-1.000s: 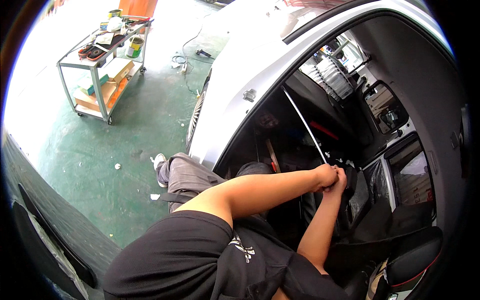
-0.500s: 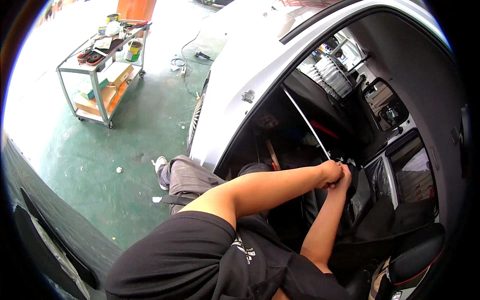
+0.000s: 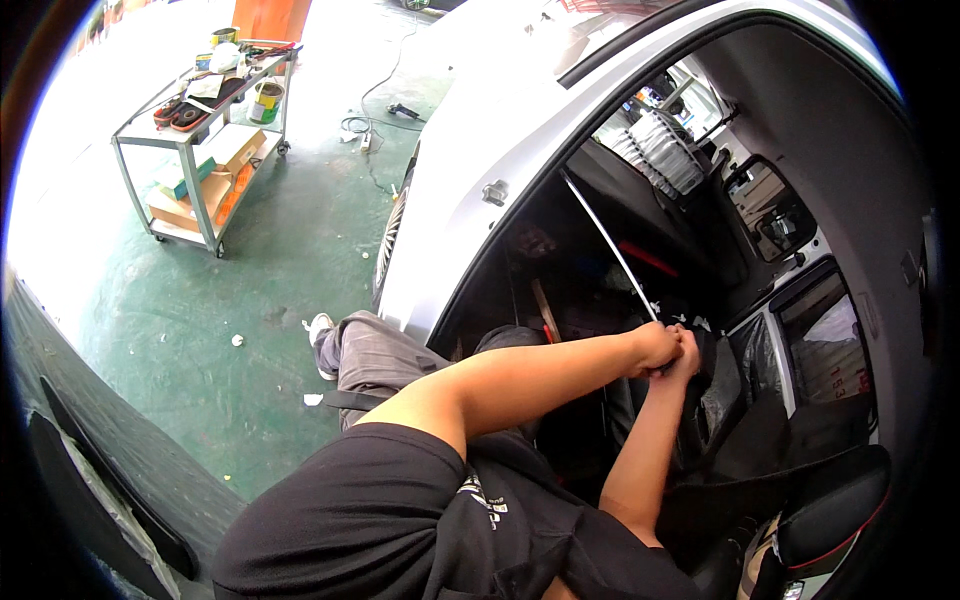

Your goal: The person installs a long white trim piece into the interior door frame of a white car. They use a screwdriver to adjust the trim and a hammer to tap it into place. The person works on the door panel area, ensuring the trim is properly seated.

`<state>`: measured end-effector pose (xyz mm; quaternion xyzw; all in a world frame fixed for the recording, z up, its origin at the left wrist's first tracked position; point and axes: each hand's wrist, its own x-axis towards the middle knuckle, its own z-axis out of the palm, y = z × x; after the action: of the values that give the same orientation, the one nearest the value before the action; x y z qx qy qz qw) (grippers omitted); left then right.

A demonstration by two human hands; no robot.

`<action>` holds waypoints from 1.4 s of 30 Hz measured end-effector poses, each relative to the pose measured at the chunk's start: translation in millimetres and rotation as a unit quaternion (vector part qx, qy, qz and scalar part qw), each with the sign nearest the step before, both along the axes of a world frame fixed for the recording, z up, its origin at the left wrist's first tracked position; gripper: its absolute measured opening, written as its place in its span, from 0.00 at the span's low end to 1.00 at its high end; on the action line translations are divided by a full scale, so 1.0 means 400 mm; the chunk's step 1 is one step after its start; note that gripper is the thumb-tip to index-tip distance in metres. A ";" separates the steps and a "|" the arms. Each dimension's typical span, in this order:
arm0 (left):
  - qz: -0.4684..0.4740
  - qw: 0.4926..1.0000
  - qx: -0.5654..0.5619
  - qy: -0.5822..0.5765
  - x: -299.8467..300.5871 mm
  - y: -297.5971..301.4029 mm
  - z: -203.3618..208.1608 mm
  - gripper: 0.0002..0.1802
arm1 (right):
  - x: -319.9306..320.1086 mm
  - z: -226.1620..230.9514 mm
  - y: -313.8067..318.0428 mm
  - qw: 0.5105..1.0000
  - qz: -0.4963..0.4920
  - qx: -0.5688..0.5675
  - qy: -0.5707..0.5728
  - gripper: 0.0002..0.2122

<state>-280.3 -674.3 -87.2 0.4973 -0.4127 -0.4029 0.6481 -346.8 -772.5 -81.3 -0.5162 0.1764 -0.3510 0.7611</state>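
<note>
Both my hands are closed together around the lower end of a long, thin metal rod (image 3: 610,245) inside a white car (image 3: 480,150). My left hand (image 3: 655,347) reaches in from the left, and my right hand (image 3: 686,354) is pressed against it from the right side. From my fists the rod slants up and to the left, toward the edge of the door opening. Its far tip is hard to make out against the dark trim. Whatever grip it has is hidden inside my fingers.
A red-and-wood-coloured handled tool (image 3: 546,310) lies in the dark cabin, left of my hands. A seat headrest (image 3: 835,500) is at lower right. Outside, a wheeled metal cart (image 3: 190,140) carries tins and boxes. A cable (image 3: 367,120) runs over the green floor.
My hands and the rod have shifted very slightly to the left. Both hands keep their grip.
</note>
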 end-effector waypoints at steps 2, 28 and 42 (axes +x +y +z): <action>-0.009 0.995 0.065 0.081 -0.030 0.064 0.016 0.16 | -0.010 -0.043 -0.014 0.997 -0.055 -0.012 -0.050 0.10; 0.018 0.995 0.041 0.091 -0.019 0.088 -0.013 0.14 | 0.017 -0.094 -0.044 0.996 -0.058 0.031 -0.060 0.03; 0.019 0.991 0.041 0.127 -0.028 0.054 -0.005 0.15 | 0.002 -0.038 0.019 0.997 -0.051 0.051 0.002 0.09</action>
<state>-291.5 -652.6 -89.4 0.4760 -0.3006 -0.4670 0.6819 -346.1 -764.9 -96.4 -0.4679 0.2213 -0.3787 0.7673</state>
